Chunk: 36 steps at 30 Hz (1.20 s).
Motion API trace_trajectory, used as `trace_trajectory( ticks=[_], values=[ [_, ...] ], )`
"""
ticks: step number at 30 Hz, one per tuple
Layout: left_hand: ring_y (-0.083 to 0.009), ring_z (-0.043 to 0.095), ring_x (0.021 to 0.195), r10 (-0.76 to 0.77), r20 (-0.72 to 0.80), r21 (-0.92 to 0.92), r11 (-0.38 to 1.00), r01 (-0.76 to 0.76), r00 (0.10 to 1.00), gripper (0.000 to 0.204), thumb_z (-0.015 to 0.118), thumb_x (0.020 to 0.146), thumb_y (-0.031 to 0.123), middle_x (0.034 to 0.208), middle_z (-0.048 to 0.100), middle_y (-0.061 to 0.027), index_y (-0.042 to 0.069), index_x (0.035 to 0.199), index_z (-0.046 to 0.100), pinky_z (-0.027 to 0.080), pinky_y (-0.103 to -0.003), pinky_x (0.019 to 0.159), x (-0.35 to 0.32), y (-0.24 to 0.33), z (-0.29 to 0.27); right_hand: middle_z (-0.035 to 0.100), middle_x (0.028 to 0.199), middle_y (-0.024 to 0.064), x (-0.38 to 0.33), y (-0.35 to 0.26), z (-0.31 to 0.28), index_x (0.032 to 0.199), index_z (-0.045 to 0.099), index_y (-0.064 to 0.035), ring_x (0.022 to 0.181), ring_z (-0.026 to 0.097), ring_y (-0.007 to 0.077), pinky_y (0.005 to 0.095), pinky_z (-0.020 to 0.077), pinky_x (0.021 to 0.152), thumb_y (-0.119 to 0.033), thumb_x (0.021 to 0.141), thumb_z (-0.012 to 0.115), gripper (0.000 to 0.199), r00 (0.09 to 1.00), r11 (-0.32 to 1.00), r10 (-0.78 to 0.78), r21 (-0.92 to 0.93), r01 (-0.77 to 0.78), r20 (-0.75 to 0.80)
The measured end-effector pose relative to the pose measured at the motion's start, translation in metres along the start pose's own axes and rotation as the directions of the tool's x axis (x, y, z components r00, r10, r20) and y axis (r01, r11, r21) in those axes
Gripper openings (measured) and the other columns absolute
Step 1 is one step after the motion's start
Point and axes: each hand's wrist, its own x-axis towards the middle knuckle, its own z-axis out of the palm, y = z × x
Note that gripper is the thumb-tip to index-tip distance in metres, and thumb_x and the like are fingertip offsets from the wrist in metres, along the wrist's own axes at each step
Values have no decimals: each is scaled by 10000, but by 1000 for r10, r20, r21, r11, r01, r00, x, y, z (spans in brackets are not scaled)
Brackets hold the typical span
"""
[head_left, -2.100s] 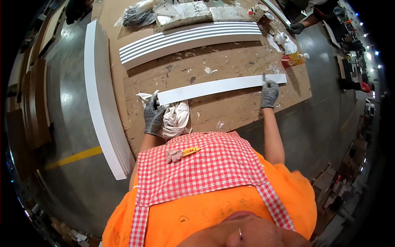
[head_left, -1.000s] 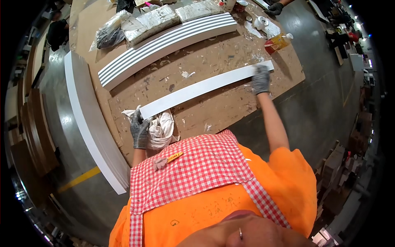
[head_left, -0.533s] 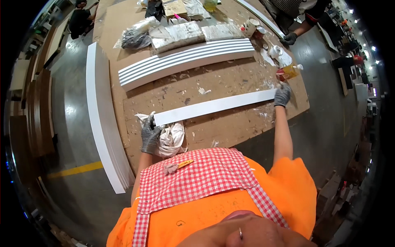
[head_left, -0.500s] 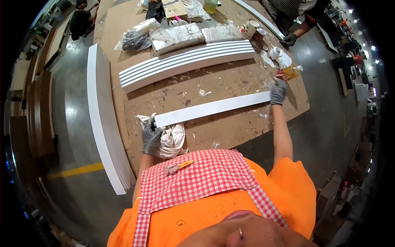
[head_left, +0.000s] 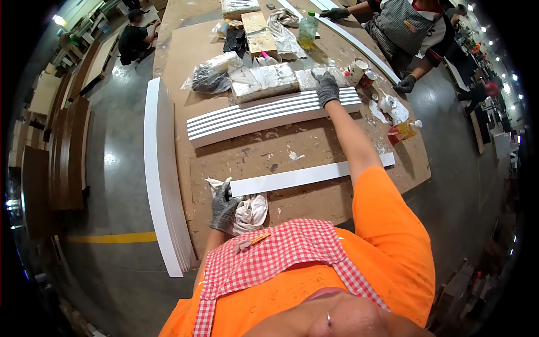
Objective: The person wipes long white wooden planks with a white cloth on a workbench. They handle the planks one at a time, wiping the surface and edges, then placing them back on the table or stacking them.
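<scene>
My left hand (head_left: pixel 224 209), in a grey glove, grips the left end of a white board (head_left: pixel 303 178) lying across the table before me. A crumpled whitish rag (head_left: pixel 251 213) is bunched beside that hand, under the board's end. My right hand (head_left: pixel 327 90), also gloved, stretches forward with its fingers apart. Those fingers lie over a paint-smeared white block (head_left: pixel 307 80), just behind a stack of white boards (head_left: pixel 269 118); whether they press on it I cannot tell. A similar smeared block (head_left: pixel 264 84) sits to the left.
Tall white boards (head_left: pixel 160 168) stand along the table's left edge. A bagged dark bundle (head_left: pixel 210 73), a green bottle (head_left: pixel 307 31) and cans (head_left: pixel 356 71) are at the back. On the right lies a bottle of amber liquid (head_left: pixel 403 132). Across the table, a co-worker's gloved hand (head_left: pixel 405 84) touches a long white strip (head_left: pixel 359 42).
My right hand has left the white board's right end and reached forward and left to the smeared block. My left hand stays at the left end. The whole view has shifted slightly.
</scene>
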Motion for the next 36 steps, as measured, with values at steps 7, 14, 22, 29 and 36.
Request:
trace_trajectory(
  ticks=[7, 14, 22, 29, 36],
  values=[
    [-152, 564, 976, 3, 23, -3, 1000, -2, 1000, 663, 710, 706, -36, 1137, 561, -76, 18, 1308, 438, 484, -252, 809, 3, 4, 10, 562, 1057, 238, -71, -42, -35, 1106, 592, -40, 1003, 539, 362, 409, 454, 865, -288, 759, 633, 428, 994, 983, -109, 153, 105, 15],
    [-162, 605, 853, -22, 29, -115, 993, 25, 999, 702, 675, 682, -100, 1036, 592, -98, 27, 1321, 414, 525, -254, 685, 11, -3, 1, 599, 1063, 120, -307, -201, -85, 1042, 629, -106, 1003, 568, 273, 381, 435, 880, -350, 750, 696, 387, 499, 404, -803, 913, 58, 324],
    [-161, 572, 901, 39, 121, 70, 996, -48, 992, 648, 633, 702, -113, 1032, 570, -60, 32, 1303, 439, 506, -263, 751, 26, 35, -5, 598, 1014, 152, -343, -230, -95, 1053, 626, -108, 900, 588, 318, 388, 467, 774, -154, 785, 577, 276, 546, 445, -833, 694, 566, 89],
    [-101, 549, 750, -192, 361, -398, 853, 337, 913, 383, 534, 891, 150, 976, 584, -31, 73, 1261, 469, 496, -245, 628, 50, 29, -35, 556, 874, 147, -304, -238, -210, 1014, 589, -135, 820, 575, 305, 388, 481, 734, -146, 706, 644, 313, 764, 361, -607, 782, 508, -217],
    [-162, 583, 890, -210, 291, -464, 822, 330, 933, 500, 394, 954, 464, 1067, 608, -33, 45, 1196, 520, 492, -296, 805, 41, 22, 18, 579, 1020, 131, -304, -238, -165, 961, 658, -134, 1014, 533, 303, 422, 414, 879, -374, 716, 654, 343, 893, 926, -307, 320, 201, 329]
  ],
)
